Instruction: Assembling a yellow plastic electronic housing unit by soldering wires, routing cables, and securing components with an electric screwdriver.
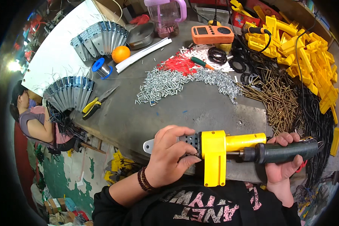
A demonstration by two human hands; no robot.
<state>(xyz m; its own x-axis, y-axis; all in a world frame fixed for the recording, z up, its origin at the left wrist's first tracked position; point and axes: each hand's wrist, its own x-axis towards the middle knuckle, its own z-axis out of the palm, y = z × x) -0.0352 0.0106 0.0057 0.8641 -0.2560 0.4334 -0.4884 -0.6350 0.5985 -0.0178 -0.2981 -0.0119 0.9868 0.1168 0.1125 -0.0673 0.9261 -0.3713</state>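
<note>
Across the front of the table lies a yellow plastic housing [214, 158] with a tubular yellow handle [246, 141]. A grey metal plate [148, 146], rounded at its end and perforated near the housing, sticks out to the left. My left hand [169, 152] is closed over this plate, fingertips beside the housing's edge. In my right hand [278, 174] rests a dark green power screwdriver [286, 151], gripped round its body. Its shaft points left into the housing's side; the tip is hidden there.
Silver screws [162, 86], red sleeves [177, 63] and long brass-coloured screws [280, 100] lie heaped beyond my hands. Yellow housings [309, 52] pile up at the right beside black cables [312, 158]. Pliers [98, 102], a solder spool [101, 69] and metal plates [69, 92] are left; a person [35, 122] sits beyond.
</note>
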